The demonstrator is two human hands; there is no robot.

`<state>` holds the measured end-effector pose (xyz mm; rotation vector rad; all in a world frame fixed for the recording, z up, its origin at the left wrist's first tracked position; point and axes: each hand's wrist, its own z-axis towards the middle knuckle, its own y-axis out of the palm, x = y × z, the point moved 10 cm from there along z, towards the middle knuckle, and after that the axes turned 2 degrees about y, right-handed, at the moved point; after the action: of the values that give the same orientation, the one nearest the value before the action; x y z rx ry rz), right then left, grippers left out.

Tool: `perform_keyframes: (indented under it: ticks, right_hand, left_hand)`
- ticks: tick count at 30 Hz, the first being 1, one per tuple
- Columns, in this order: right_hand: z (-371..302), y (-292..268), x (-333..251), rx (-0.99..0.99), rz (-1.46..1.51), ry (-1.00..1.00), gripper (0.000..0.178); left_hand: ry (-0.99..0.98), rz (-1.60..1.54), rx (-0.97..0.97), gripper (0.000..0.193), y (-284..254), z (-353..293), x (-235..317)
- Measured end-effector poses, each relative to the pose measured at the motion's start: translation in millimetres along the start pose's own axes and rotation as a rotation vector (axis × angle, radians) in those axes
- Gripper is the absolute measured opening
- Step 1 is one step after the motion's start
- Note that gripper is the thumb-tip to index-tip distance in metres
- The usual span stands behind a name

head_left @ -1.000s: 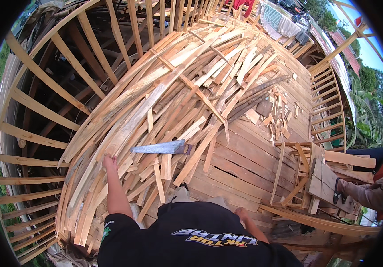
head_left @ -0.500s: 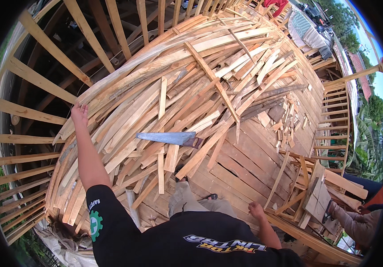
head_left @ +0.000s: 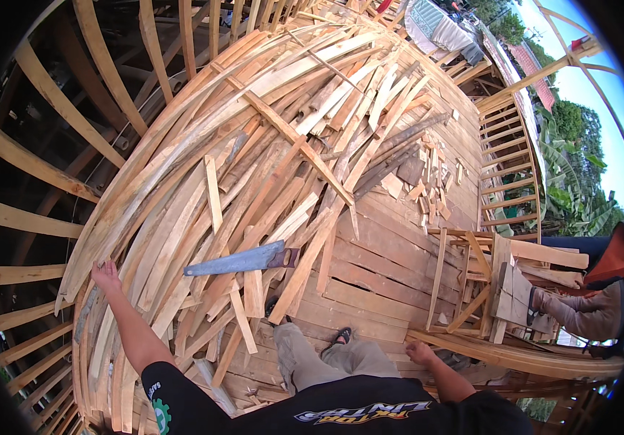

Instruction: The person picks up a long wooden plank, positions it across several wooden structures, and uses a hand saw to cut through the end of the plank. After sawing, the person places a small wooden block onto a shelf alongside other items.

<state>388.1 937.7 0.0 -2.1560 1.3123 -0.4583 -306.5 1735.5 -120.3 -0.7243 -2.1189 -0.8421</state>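
Observation:
My left hand (head_left: 105,276) reaches out over the near left end of the lumber pile, beside a long pale plank (head_left: 84,257). Its fingers are extended and parted; no grip on the plank shows. My right hand (head_left: 421,353) hangs low at my right side, fingers curled in, with nothing visible in them. Between the hands, a handsaw (head_left: 236,259) with a grey blade and brown wooden handle lies flat across the boards, touched by neither hand. Long planks and strips (head_left: 181,210) lie heaped lengthwise around it, some crossing others.
Upright wooden ribs (head_left: 33,214) line the left side. Short offcuts (head_left: 428,177) litter the plank floor (head_left: 377,283). At right stands a wooden frame (head_left: 471,283), with another person's clothed leg (head_left: 580,312) beside it. A ladder-like railing (head_left: 508,167) runs behind.
The view has turned to the right, so the pile and saw sit further left. My left hand has shifted from the long plank's outer edge toward its inner side. My right hand stays low.

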Motion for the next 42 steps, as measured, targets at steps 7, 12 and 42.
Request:
perform_keyframes:
  ticks: [7,12,42]
  right_hand:
    - [4.9,7.9,-18.2,-0.082,0.057,0.086,0.033]
    - [8.0,8.9,-28.8,-0.016,0.087,0.005,0.032]
    - [203.7,-16.5,109.6,-0.107,0.638,0.037,0.032]
  left_hand:
    - [0.051,0.186,-0.122,0.068,26.1,-30.2,-36.0]
    - [-0.17,0.422,-0.229,0.066,-5.5,-124.4,-165.6]
    - [-0.489,1.573,-0.872,0.041,52.4,-613.4,-418.1]
